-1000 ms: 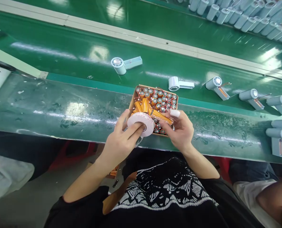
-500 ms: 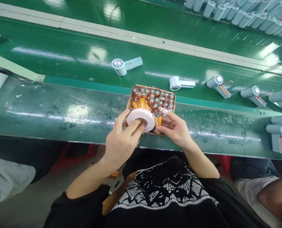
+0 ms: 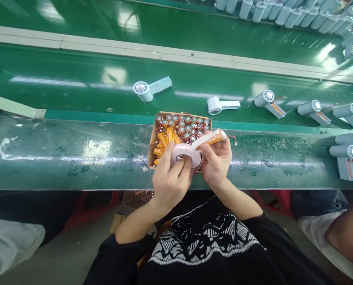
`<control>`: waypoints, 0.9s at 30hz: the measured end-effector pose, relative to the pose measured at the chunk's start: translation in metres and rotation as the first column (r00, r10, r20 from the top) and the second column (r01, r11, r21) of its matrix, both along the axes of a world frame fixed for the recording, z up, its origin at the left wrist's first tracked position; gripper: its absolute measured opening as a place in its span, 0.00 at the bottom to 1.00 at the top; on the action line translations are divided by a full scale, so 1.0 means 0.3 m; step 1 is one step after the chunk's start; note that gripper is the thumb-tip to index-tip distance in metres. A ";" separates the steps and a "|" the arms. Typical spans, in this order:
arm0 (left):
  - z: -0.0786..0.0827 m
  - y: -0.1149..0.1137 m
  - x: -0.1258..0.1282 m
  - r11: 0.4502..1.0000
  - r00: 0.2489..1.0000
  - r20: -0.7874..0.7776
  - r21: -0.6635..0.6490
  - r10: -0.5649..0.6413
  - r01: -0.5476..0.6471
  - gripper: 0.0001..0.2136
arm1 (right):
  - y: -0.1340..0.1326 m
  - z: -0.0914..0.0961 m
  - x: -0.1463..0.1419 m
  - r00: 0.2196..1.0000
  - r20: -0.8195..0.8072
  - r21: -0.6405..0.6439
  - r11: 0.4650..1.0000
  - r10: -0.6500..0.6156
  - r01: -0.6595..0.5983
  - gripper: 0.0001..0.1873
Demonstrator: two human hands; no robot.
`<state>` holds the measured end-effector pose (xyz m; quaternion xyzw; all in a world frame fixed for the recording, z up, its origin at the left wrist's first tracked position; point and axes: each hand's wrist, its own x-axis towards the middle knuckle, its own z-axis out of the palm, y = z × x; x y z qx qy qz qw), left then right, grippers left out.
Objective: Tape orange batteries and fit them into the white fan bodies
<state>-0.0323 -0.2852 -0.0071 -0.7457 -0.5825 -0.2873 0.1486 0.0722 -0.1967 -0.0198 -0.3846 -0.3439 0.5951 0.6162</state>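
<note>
My left hand (image 3: 169, 180) grips a white roll of tape (image 3: 185, 153) with a finger through its core. My right hand (image 3: 215, 160) pinches an orange cylindrical battery (image 3: 212, 138) with thin red wires, and a strip of tape runs from the roll onto the battery. Both hands are at the near edge of a cardboard box (image 3: 152, 139) packed with several orange batteries, some upright and some lying on top at the left.
The box sits on a green bench beside a green conveyor belt (image 3: 75, 87). Pale blue handheld fan bodies (image 3: 150, 88) lie on the belt, and several more (image 3: 347, 152) are at the right. Another person's arm (image 3: 341, 233) is at the lower right.
My right hand lifted a battery out of the box and turned it sideways against the tape strip. The roll and my left hand shifted slightly right and nearer.
</note>
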 end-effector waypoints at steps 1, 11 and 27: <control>0.000 -0.007 -0.001 0.997 0.997 0.003 -0.030 -0.072 0.072 0.11 | 0.039 0.008 0.028 0.999 0.038 0.028 1.000 -0.011 0.010 0.28; -0.275 -0.247 -0.614 0.862 0.879 0.067 -0.244 0.473 -0.445 0.18 | 0.175 -0.082 0.598 0.891 0.234 0.157 0.920 -0.388 0.359 0.38; -0.010 0.775 0.202 0.790 0.829 -0.348 -0.589 -0.437 0.169 0.26 | 0.032 -0.247 0.776 0.740 0.456 0.143 0.861 -0.495 0.488 0.36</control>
